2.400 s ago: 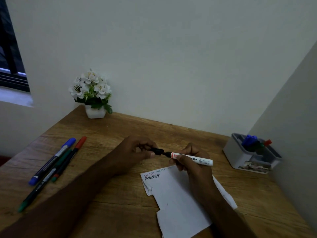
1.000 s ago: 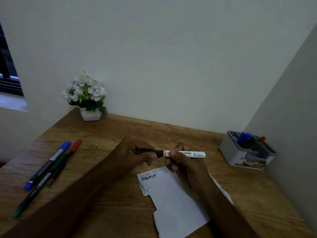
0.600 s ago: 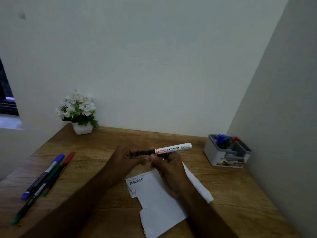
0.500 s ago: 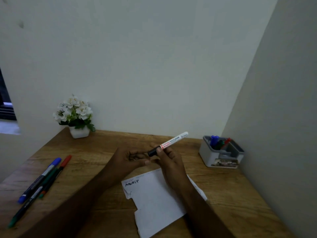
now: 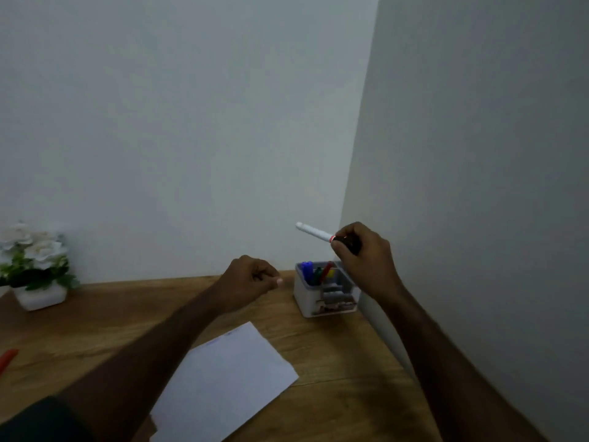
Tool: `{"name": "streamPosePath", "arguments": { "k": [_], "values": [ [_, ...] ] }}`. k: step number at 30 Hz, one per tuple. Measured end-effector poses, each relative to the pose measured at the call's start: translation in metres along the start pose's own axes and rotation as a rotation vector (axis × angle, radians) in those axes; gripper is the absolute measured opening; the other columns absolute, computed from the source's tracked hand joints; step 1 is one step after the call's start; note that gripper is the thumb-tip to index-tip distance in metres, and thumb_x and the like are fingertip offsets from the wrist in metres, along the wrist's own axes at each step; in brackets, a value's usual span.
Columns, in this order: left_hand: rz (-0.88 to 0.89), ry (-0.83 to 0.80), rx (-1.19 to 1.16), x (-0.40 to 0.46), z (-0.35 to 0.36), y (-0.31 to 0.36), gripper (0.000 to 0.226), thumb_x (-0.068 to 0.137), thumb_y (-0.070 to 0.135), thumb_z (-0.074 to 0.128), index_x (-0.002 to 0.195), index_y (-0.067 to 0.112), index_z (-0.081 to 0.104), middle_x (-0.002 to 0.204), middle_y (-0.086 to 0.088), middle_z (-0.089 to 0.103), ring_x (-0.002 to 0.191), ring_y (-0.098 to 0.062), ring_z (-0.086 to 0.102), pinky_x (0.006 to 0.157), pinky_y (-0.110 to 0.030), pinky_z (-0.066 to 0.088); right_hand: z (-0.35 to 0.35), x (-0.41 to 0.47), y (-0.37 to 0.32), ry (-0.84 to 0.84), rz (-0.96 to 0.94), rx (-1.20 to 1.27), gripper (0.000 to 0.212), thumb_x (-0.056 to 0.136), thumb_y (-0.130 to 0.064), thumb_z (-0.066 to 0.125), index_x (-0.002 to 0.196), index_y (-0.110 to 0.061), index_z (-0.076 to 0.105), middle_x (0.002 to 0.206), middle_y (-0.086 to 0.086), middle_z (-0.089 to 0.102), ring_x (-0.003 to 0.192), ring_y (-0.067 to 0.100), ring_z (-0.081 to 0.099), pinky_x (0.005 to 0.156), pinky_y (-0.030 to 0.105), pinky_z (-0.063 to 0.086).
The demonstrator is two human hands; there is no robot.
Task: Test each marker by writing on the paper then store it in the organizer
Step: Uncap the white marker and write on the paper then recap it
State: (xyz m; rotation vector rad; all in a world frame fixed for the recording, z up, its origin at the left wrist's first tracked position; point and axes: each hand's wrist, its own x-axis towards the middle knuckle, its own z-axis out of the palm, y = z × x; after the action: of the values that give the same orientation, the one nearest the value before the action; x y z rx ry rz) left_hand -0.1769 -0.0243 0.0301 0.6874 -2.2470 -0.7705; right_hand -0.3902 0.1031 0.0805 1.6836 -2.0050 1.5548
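Your right hand (image 5: 363, 256) grips the capped marker (image 5: 314, 232) above the organizer (image 5: 325, 290); tip it upright over an open compartment. Your left hand (image 5: 251, 279) hovers loosely curled, holding nothing.

L hand (image 5: 251, 277) loosely curled, holding nothing, R hand (image 5: 360, 250) raised, fingers pinched, both forearms extended
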Motion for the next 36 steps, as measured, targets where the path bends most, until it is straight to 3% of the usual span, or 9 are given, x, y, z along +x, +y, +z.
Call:
{"name": "streamPosePath", "arguments": {
  "k": [6,13,18,21,27,30,33,36],
  "values": [
    [-0.008,-0.052,0.129,0.029,0.013,-0.002,0.018,0.088,0.023,0.07,0.101,0.013,0.076,0.094,0.003,0.074,0.078,0.001,0.066,0.068,-0.007,0.047,-0.011,0.035,0.012,-0.08,0.01,-0.151,0.014,0.089,-0.025,0.07,0.098,-0.015,0.072,0.088,-0.005,0.068,0.078,0.003,0.061,0.064,0.004,0.038],
    [-0.014,-0.065,0.172,0.033,0.012,-0.009,0.017,0.088,0.023,0.07,0.1,0.011,0.076,0.088,0.006,0.072,0.074,0.002,0.065,0.064,-0.005,0.046,0.009,0.048,0.018,-0.121,0.02,-0.159,0.013,0.089,-0.024,0.069,0.097,-0.013,0.072,0.084,-0.004,0.067,0.071,-0.002,0.057,0.06,0.005,0.037],
    [0.037,-0.061,0.169,0.049,0.016,0.002,0.016,0.09,0.021,0.068,0.098,0.01,0.076,0.086,0.002,0.074,0.071,0.001,0.066,0.064,-0.01,0.05,-0.002,0.051,0.033,-0.019,0.076,-0.203,0.012,0.093,-0.022,0.062,0.092,-0.01,0.065,0.084,0.002,0.066,0.071,0.011,0.059,0.057,0.016,0.04],
    [0.068,-0.049,0.165,0.061,0.023,0.013,0.016,0.09,0.021,0.066,0.098,0.011,0.076,0.083,0.001,0.074,0.072,-0.006,0.068,0.067,-0.017,0.054,-0.012,0.05,0.046,0.018,0.105,-0.255,0.016,0.093,-0.022,0.061,0.089,-0.006,0.064,0.084,0.007,0.067,0.076,0.021,0.063,0.063,0.026,0.048],
    [0.094,-0.041,0.161,0.072,0.035,0.019,0.019,0.091,0.023,0.066,0.099,0.009,0.076,0.081,0.004,0.072,0.07,0.005,0.064,0.059,-0.009,0.049,-0.013,0.045,0.053,-0.014,0.095,-0.374,0.018,0.094,-0.02,0.057,0.087,-0.004,0.062,0.084,0.009,0.065,0.074,0.022,0.057,0.063,0.03,0.046],
    [0.089,-0.036,0.163,0.071,0.035,0.018,0.02,0.091,0.025,0.066,0.099,0.01,0.076,0.088,0.001,0.075,0.071,0.0,0.066,0.061,-0.014,0.052,-0.012,0.045,0.053,0.006,0.103,-0.387,0.017,0.094,-0.019,0.056,0.082,-0.006,0.057,0.079,0.007,0.06,0.072,0.022,0.057,0.061,0.029,0.044],
    [0.083,-0.017,0.144,0.07,0.034,0.018,0.021,0.091,0.026,0.065,0.099,0.011,0.076,0.089,0.0,0.075,0.073,-0.005,0.066,0.064,-0.019,0.053,-0.008,0.043,0.056,-0.107,0.184,-0.452,0.016,0.091,-0.019,0.059,0.08,-0.008,0.056,0.076,0.004,0.056,0.074,0.023,0.06,0.06,0.026,0.042],
    [0.066,0.012,0.096,0.069,0.034,0.019,0.021,0.091,0.031,0.065,0.096,0.014,0.077,0.084,-0.003,0.075,0.073,-0.018,0.067,0.066,-0.035,0.056,-0.001,0.036,0.066,-0.223,0.274,-0.472,0.015,0.087,-0.02,0.065,0.084,-0.006,0.06,0.087,0.014,0.065,0.084,0.029,0.067,0.063,0.025,0.045]
  ]
}}
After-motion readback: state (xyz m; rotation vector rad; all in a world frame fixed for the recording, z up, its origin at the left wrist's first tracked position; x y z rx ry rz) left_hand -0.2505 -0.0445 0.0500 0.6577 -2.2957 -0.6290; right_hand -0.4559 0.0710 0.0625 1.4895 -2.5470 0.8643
